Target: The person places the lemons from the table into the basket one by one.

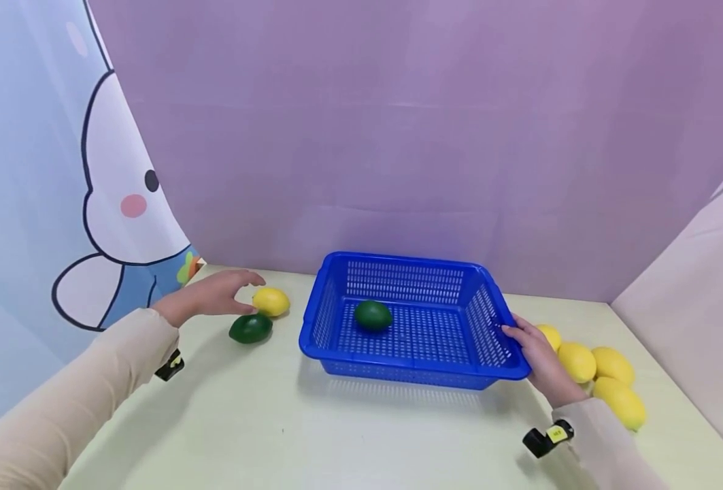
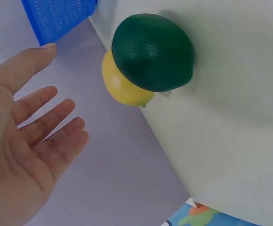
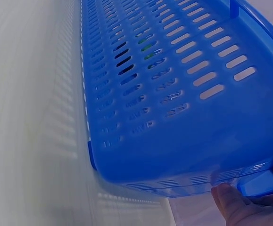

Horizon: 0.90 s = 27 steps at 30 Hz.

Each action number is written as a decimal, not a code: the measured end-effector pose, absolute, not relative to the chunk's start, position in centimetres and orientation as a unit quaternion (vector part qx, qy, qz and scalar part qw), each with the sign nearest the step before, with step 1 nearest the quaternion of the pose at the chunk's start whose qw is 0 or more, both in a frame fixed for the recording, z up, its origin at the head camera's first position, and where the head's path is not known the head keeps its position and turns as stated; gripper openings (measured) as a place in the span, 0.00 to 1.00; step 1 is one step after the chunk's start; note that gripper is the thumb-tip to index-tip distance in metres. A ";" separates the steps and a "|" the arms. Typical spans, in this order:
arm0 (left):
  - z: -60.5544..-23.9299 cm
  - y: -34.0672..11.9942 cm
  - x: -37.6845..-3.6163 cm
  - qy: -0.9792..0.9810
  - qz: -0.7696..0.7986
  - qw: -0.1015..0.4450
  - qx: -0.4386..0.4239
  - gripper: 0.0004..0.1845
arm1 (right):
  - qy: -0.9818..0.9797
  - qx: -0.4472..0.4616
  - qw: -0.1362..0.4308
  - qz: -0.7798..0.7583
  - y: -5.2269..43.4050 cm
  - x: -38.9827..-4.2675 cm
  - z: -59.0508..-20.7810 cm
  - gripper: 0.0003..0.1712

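Basket (image 1: pixel 411 320), blue, slotted, sits mid-table (image 1: pixel 312 435) with one green fruit (image 1: pixel 373 316) lying on its floor, left of centre. Left hand (image 1: pixel 209 295) is out to the left of the basket, fingers straight and spread, holding nothing; wrist view shows the open palm (image 2: pixel 18 155) close to but apart from the fruit. Just past its fingertips lies a lemon (image 1: pixel 271 301), and a second green fruit (image 1: pixel 251 328) lies touching or nearly touching that lemon, on the near side of it, below the hand; both are left of the basket, near its left wall. In the left wrist view the green fruit (image 2: pixel 153 52) overlaps the lemon (image 2: pixel 124 87). Right hand (image 1: pixel 541 361) is at the basket's right rim, near corner, fingers on the rim; a fingertip (image 3: pixel 228 200) shows under the rim edge (image 3: pixel 263 181), but how far the fingers curl round it cannot be told. Right of the basket, behind that hand, four more lemons (image 1: pixel 600 378) lie clustered on the table. Purple backdrop (image 1: pixel 398 136) behind the basket, cartoon curtain (image 1: pixel 110 204) far left.
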State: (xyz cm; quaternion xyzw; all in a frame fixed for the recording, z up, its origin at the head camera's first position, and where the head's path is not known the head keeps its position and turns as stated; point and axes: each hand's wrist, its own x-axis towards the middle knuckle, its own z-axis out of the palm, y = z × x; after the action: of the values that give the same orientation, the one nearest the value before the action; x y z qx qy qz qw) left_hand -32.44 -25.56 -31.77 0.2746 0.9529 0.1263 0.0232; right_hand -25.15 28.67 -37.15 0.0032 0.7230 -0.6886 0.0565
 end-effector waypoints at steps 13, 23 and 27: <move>-34.6 -26.4 -32.9 0.951 0.139 0.063 0.268 0.28 | 0.725 0.022 0.054 -0.686 28.5 -25.2 -37.1 0.37; -36.2 -27.0 -33.3 0.946 0.137 0.065 0.286 0.26 | 0.727 0.025 0.049 -0.684 28.4 -25.2 -37.1 0.36; -36.5 -26.9 -33.5 0.944 0.144 0.061 0.291 0.25 | 0.727 0.026 0.051 -0.684 28.4 -25.2 -37.0 0.36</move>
State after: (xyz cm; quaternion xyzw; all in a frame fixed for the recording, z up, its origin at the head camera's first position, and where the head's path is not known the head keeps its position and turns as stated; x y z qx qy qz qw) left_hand -33.46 -26.89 -36.47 0.2912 0.9438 0.1439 0.0607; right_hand -25.16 28.35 -37.05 0.0263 0.7274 -0.6838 0.0506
